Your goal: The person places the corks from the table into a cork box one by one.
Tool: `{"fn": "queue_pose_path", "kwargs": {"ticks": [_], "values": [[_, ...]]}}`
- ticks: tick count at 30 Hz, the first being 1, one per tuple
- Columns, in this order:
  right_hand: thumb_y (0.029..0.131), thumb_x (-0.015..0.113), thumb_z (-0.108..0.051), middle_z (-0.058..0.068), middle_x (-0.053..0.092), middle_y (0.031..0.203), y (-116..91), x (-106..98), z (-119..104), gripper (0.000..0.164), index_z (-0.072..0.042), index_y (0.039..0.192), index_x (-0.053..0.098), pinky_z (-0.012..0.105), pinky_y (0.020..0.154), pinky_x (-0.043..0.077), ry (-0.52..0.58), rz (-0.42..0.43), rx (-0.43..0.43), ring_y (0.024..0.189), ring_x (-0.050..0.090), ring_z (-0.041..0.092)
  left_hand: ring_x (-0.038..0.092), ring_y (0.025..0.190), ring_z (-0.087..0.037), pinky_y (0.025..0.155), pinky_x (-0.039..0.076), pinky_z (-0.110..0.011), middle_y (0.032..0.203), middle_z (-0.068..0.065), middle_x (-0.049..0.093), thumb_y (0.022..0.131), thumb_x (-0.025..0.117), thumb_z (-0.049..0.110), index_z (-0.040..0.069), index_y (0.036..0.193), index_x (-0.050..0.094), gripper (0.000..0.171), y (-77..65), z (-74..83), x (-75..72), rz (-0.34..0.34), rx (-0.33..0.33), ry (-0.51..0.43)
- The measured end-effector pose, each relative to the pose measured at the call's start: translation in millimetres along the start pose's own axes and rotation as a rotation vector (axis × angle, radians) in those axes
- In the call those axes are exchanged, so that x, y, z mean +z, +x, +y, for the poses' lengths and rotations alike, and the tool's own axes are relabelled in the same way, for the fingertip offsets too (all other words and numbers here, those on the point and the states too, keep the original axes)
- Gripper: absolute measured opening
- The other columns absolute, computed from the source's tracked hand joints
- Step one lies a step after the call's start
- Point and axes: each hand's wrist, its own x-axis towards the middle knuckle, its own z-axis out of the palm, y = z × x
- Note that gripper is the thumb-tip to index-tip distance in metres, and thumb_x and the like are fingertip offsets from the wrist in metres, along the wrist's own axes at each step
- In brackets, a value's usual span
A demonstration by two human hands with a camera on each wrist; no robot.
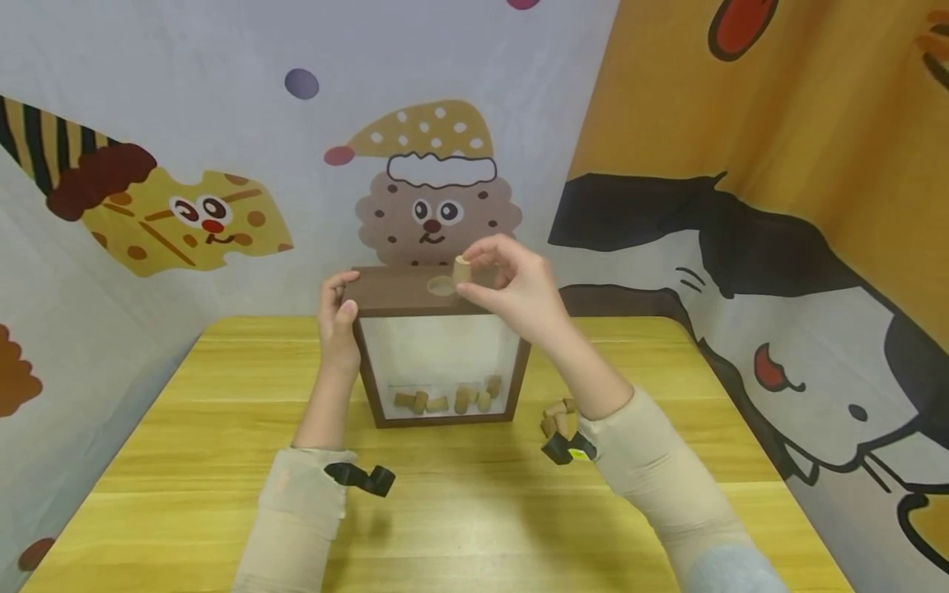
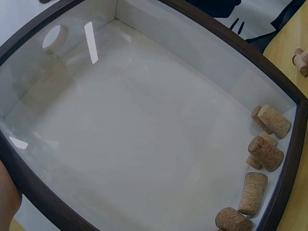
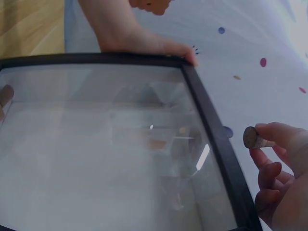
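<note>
Right hand (image 1: 522, 288): pinches cork (image 1: 462, 272), near upright (centre of frame)
Hole (image 1: 441, 286): just left of cork
Left hand (image 1: 339, 328): grips box (image 1: 393, 290), centre-left

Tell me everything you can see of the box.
The box has a dark brown, wood-looking frame, a clear front panel, a pale interior and a round hole in its top. It stands upright on the table, several corks lying inside along its bottom. The left hand grips its upper left corner.
</note>
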Motion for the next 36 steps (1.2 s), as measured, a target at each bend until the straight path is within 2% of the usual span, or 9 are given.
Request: {"fn": "queue_pose_path", "kwargs": {"ticks": [7, 10, 16, 20, 24, 27, 30, 32, 36], "values": [[0.08, 0.078, -0.015, -0.007, 0.066, 0.095, 20, 8, 8, 0.028, -0.015, 0.105, 0.064, 0.03, 0.056, 0.041, -0.051, -0.038, -0.035, 0.06, 0.048, 0.017, 0.023, 0.135, -0.028, 0.107, 0.004, -0.049, 0.136, -0.014, 0.041, 0.079, 0.062, 0.054, 0.016, 0.12, 0.056, 0.056, -1.2, 0.2, -0.1, -0.005, 0.001, -0.007], [0.082, 0.076, -0.017, -0.007, 0.066, 0.093, 25, 11, 10, 0.023, -0.015, 0.102, 0.065, 0.03, 0.059, 0.042, -0.073, -0.052, -0.048, 0.064, 0.05, 0.015, 0.023, 0.135, -0.027, 0.107, 0.004, -0.049, 0.137, -0.014, 0.04, 0.079, 0.061, 0.056, 0.017, 0.12, 0.056, 0.056, -1.4, 0.1, -0.3, -0.006, -0.005, -0.003], [0.087, 0.071, -0.016, -0.004, 0.066, 0.091, 27, 13, 12, 0.011, -0.009, 0.094, 0.067, 0.029, 0.06, 0.043, -0.123, -0.071, -0.068, 0.063, 0.05, 0.014, 0.023, 0.135, -0.027, 0.107, 0.004, -0.05, 0.137, -0.018, 0.039, 0.08, 0.061, 0.056, 0.017, 0.12, 0.056, 0.056, -0.8, -1.4, -1.0, -0.004, -0.005, 0.002], [0.087, 0.071, -0.018, -0.005, 0.066, 0.093, 25, 12, 13, 0.011, -0.011, 0.095, 0.067, 0.029, 0.057, 0.041, -0.126, -0.067, -0.058, 0.059, 0.047, 0.016, 0.023, 0.135, -0.026, 0.107, 0.004, -0.051, 0.137, -0.017, 0.04, 0.08, 0.06, 0.055, 0.016, 0.12, 0.056, 0.056, -0.3, -2.6, -1.2, -0.004, 0.001, 0.006], [0.087, 0.071, -0.023, -0.008, 0.065, 0.094, 17, 6, 11, 0.014, -0.014, 0.097, 0.067, 0.03, 0.055, 0.04, -0.093, -0.046, -0.027, 0.059, 0.047, 0.016, 0.023, 0.135, -0.028, 0.107, 0.004, -0.05, 0.134, -0.009, 0.043, 0.08, 0.061, 0.055, 0.018, 0.119, 0.056, 0.054, 0.1, -2.9, -1.1, -0.003, 0.013, 0.007], [0.086, 0.072, -0.023, -0.008, 0.065, 0.094, 5, 0, 10, 0.016, -0.013, 0.099, 0.067, 0.03, 0.054, 0.04, -0.043, -0.007, -0.02, 0.058, 0.047, 0.017, 0.023, 0.136, -0.028, 0.107, 0.004, -0.05, 0.135, -0.01, 0.044, 0.08, 0.062, 0.056, 0.018, 0.119, 0.057, 0.055, 0.0, -2.7, -1.5, -0.003, 0.018, 0.008], [0.085, 0.074, -0.018, -0.005, 0.066, 0.09, -10, -6, 10, 0.016, -0.011, 0.098, 0.067, 0.028, 0.051, 0.039, 0.003, 0.054, -0.065, 0.055, 0.047, 0.017, 0.023, 0.136, -0.028, 0.107, 0.004, -0.049, 0.136, -0.013, 0.042, 0.079, 0.062, 0.058, 0.017, 0.12, 0.056, 0.058, 0.4, -2.0, -1.2, -0.004, 0.013, 0.008], [0.083, 0.075, -0.012, -0.002, 0.066, 0.086, -22, -10, 14, 0.016, -0.008, 0.097, 0.067, 0.026, 0.048, 0.037, 0.021, 0.098, -0.132, 0.052, 0.045, 0.016, 0.023, 0.136, -0.027, 0.108, 0.005, -0.049, 0.137, -0.017, 0.04, 0.079, 0.062, 0.059, 0.016, 0.12, 0.056, 0.06, 0.4, -1.1, -0.3, -0.004, 0.008, 0.005], [0.08, 0.074, 0.001, 0.003, 0.065, 0.082, -45, -17, 26, 0.018, -0.002, 0.096, 0.066, 0.024, 0.047, 0.035, 0.052, 0.139, -0.199, 0.051, 0.044, 0.014, 0.023, 0.136, -0.028, 0.108, 0.005, -0.049, 0.138, -0.024, 0.037, 0.078, 0.062, 0.06, 0.017, 0.12, 0.056, 0.06, 0.6, -1.0, -0.4, -0.002, 0.009, 0.012]]}}
